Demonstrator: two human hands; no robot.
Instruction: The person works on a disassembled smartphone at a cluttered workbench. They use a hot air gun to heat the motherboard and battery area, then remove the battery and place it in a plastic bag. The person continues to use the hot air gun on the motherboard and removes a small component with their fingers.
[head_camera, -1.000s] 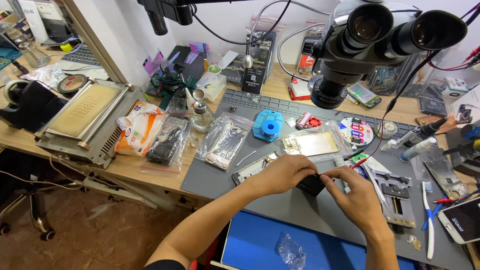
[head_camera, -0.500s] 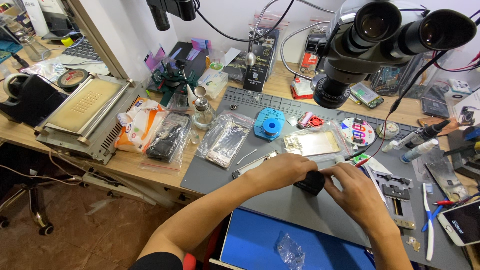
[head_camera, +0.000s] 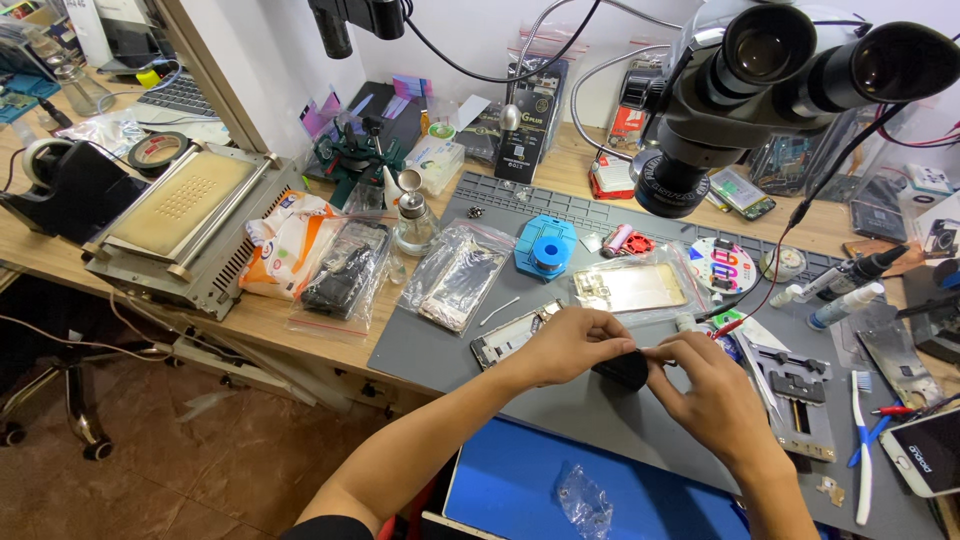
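Note:
Both of my hands meet over the grey work mat (head_camera: 640, 425) under a stereo microscope (head_camera: 740, 90). My left hand (head_camera: 570, 345) curls over a small black object (head_camera: 625, 370), gripping it from the left. My right hand (head_camera: 700, 385) pinches at the same black object from the right, fingertips touching those of the left hand. A phone frame (head_camera: 505, 338) lies on the mat just left of my left hand. What the fingers hold between them is too small to make out.
Plastic bags with parts (head_camera: 458, 280), a blue tape dispenser (head_camera: 546, 248), a clear dropper bottle (head_camera: 413, 225) and a gold phone panel (head_camera: 630, 287) lie behind my hands. Tools, a toothbrush (head_camera: 862, 440) and a phone (head_camera: 925, 450) sit right. A heating plate machine (head_camera: 185, 215) stands left.
My hands stay together on the black object with only small finger shifts. The camera view has drifted slightly, nothing else on the bench moved.

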